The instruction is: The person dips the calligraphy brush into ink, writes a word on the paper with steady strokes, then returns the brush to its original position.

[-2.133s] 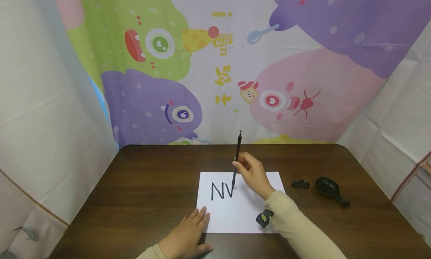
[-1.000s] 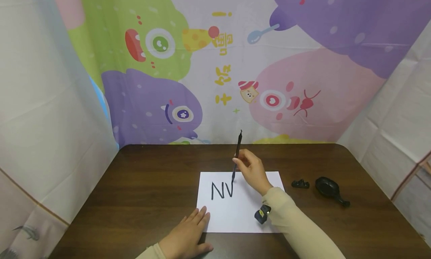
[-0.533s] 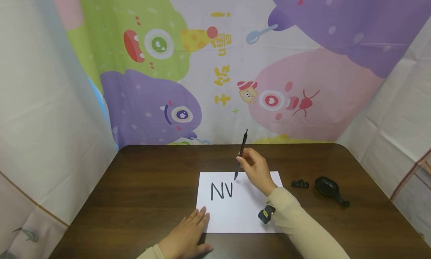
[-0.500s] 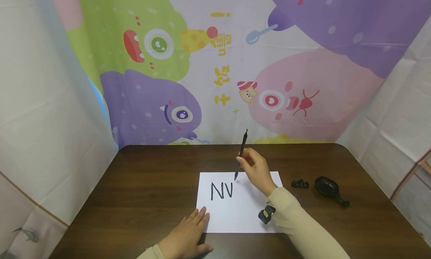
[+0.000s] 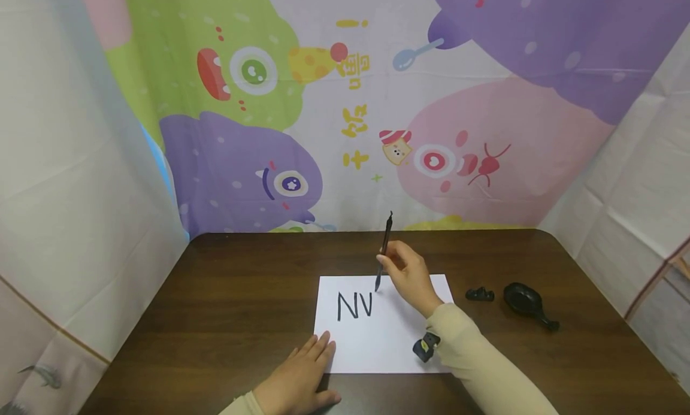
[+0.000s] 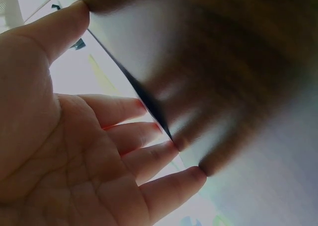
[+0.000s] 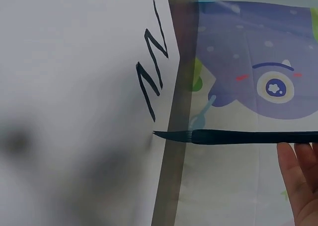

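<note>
My right hand (image 5: 412,277) pinches a dark writing brush (image 5: 386,238) between thumb and fingers, its handle nearly upright. The brush tip points down at the white sheet of paper (image 5: 388,349), just right of the black strokes (image 5: 356,306), which look like N and V. In the right wrist view the brush (image 7: 223,136) has its pointed tip at the paper (image 7: 74,47); I cannot tell whether it touches. My left hand (image 5: 299,370) lies flat with straight fingers, the fingertips on the sheet's lower left edge. The left wrist view shows this hand's palm (image 6: 74,156).
On the brown wooden table (image 5: 232,319), right of the sheet, sit a small black brush rest (image 5: 480,294) and a black, handled ink dish (image 5: 525,300). A cartoon-printed curtain (image 5: 356,205) hangs behind the table. A black wrist camera (image 5: 426,347) sits at my right sleeve.
The brush finished the right-hand stroke of the V upward, then left it and moved a little right. Over the last half second it came down slightly. My left hand stayed still.
</note>
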`<state>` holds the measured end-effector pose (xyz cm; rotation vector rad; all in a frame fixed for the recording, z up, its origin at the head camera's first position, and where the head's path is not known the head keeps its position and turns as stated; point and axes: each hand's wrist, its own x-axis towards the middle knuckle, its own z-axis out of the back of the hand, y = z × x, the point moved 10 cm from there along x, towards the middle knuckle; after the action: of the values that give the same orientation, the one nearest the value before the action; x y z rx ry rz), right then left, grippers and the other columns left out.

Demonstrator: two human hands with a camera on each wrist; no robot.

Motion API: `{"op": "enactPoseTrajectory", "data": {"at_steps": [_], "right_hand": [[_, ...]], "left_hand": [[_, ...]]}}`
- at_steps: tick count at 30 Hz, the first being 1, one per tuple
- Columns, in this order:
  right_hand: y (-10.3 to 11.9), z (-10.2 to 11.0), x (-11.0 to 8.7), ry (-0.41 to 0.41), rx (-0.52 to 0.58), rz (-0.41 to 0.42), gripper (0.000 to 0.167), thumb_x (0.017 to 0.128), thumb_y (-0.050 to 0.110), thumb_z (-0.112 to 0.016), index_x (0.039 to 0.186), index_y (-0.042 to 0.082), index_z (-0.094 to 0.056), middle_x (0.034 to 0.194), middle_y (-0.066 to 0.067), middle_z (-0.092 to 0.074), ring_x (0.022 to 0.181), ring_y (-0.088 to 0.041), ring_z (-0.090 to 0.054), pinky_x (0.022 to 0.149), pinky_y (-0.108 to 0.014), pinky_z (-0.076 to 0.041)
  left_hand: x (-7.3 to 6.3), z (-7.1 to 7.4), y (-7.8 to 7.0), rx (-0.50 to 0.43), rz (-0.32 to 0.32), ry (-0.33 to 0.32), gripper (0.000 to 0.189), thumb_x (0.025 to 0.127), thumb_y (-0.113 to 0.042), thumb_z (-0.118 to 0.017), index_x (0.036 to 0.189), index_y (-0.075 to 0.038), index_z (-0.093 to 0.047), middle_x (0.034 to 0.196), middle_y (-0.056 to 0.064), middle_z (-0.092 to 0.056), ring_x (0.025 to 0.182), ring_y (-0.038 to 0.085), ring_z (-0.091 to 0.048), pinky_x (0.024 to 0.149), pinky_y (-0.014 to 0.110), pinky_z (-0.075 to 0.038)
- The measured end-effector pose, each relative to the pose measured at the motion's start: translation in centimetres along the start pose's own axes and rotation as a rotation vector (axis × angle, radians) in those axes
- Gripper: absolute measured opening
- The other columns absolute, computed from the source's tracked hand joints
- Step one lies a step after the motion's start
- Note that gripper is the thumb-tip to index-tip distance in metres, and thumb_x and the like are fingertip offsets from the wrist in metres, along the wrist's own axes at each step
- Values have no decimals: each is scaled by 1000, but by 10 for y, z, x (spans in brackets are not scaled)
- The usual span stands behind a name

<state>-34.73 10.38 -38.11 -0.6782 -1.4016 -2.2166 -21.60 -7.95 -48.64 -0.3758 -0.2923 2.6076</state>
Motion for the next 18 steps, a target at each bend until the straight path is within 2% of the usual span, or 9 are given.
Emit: {"op": "enactPoseTrajectory", "data": {"at_steps": [6,18], "right_hand": [[-2,-1,-1,17,1,21,10,91,15,-69,98,9,-66,87,-3,-66,80,-12,-64,67,-24,-56],[-2,-4,-5,47,-17,8,11,91,13,-69,100,6,-66,87,-3,-66,80,-12,-64,68,-24,-56]], "left_hand": [[1,-1,1,-13,14,14,87,81,-53,-72,147,-4,-42,158,17,-34,143,42,-35,107,64,-37],[1,-1,1,-10,18,16,86,82,-53,-71,147,-5,-43,158,16,-35,143,41,-34,107,63,-37]]}}
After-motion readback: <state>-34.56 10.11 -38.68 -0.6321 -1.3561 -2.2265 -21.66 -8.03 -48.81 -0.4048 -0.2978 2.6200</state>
